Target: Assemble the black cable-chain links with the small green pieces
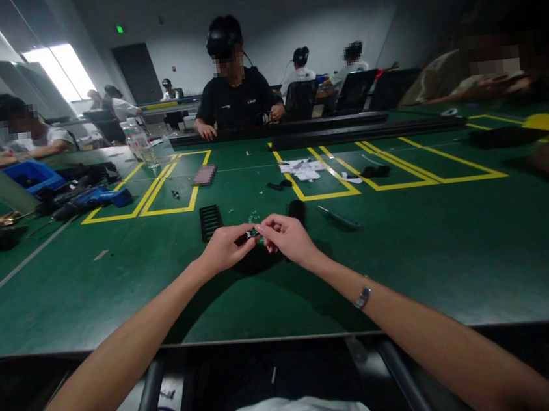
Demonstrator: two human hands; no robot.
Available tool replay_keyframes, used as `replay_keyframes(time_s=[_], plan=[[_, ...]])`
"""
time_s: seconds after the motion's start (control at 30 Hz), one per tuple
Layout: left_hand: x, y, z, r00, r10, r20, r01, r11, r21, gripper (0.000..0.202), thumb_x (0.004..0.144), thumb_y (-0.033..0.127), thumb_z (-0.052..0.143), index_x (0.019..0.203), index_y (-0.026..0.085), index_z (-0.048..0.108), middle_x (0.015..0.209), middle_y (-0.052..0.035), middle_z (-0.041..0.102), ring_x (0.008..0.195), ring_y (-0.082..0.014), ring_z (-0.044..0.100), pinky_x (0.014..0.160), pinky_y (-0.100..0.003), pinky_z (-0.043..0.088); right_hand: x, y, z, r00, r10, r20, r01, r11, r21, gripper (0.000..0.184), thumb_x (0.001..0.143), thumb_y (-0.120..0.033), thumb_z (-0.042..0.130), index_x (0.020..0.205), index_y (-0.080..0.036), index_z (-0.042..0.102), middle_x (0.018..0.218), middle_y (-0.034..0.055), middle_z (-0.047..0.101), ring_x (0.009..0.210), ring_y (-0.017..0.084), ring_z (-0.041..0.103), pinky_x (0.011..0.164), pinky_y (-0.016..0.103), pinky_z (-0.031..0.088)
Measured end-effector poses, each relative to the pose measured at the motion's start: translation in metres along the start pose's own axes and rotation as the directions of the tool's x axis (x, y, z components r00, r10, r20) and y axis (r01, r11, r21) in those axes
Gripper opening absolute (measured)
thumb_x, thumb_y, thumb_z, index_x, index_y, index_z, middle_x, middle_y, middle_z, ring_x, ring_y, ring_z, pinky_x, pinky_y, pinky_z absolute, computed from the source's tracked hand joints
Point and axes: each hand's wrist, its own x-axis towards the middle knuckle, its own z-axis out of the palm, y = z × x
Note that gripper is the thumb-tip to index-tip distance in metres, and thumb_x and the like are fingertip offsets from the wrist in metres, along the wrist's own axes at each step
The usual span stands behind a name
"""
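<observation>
My left hand [227, 246] is closed on a small dark part with a pale, shiny bit [252, 233], held just above the green table. Fingertips of my right hand [285, 237] pinch together at the right end of that part; whether they grip the part itself or a tinier piece is too small to tell. Beyond my hands lie several small clear-green pieces [254, 216]. A black slotted tray [211, 222] sits beyond my left hand, and a black block [297, 210] stands behind my right. To the right rests a slim tool with a dark handle [339, 218].
Yellow tape [172, 211] marks the green table [116, 287]. White papers [303, 168] and long black rails [276, 129] lie farther off. A blue power drill [92, 200] and blue bin [33, 176] are at left. Across the table sits a co-worker [238, 98].
</observation>
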Motion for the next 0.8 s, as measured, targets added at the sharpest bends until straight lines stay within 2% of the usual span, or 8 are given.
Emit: replay_keyframes(time_s=[0.23,0.57,0.8], plan=[[-0.0006,-0.0018,0.0011,1.000,-0.006,0.004,0.006,1.000,0.008,0.028,0.094,0.028,0.054,0.114,0.015,0.067,0.084,-0.0053,0.072,0.066,-0.0130,0.063,0.062,-0.022,0.044,0.0000,-0.0004,-0.0004,1.000,0.001,0.007,-0.001,1.000,-0.004,0.035,0.086,-0.051,0.069,0.081,-0.017,0.061,0.061,-0.0009,0.060,0.048,0.011,0.056,0.045,0.021,0.045],[-0.0004,-0.0025,0.0006,0.999,-0.027,0.030,0.027,1.000,-0.006,0.028,0.094,0.028,0.053,0.116,0.015,0.065,0.094,-0.0070,0.073,0.076,-0.0156,0.067,0.071,-0.024,0.048,0.0002,-0.0024,-0.0001,1.000,-0.014,0.005,0.014,1.000,0.004,0.031,0.088,-0.047,0.068,0.083,-0.017,0.061,0.062,-0.0005,0.060,0.049,0.011,0.056,0.046,0.021,0.046],[0.0002,-0.0019,-0.0001,0.999,-0.032,0.033,0.031,0.999,0.012,0.027,0.096,0.030,0.052,0.115,0.016,0.065,0.090,-0.0064,0.072,0.071,-0.0143,0.064,0.064,-0.022,0.045,0.0002,-0.0043,-0.0014,1.000,-0.008,0.000,0.008,1.000,0.001,0.032,0.088,-0.048,0.068,0.082,-0.017,0.061,0.061,-0.0005,0.060,0.049,0.012,0.056,0.046,0.021,0.046]])
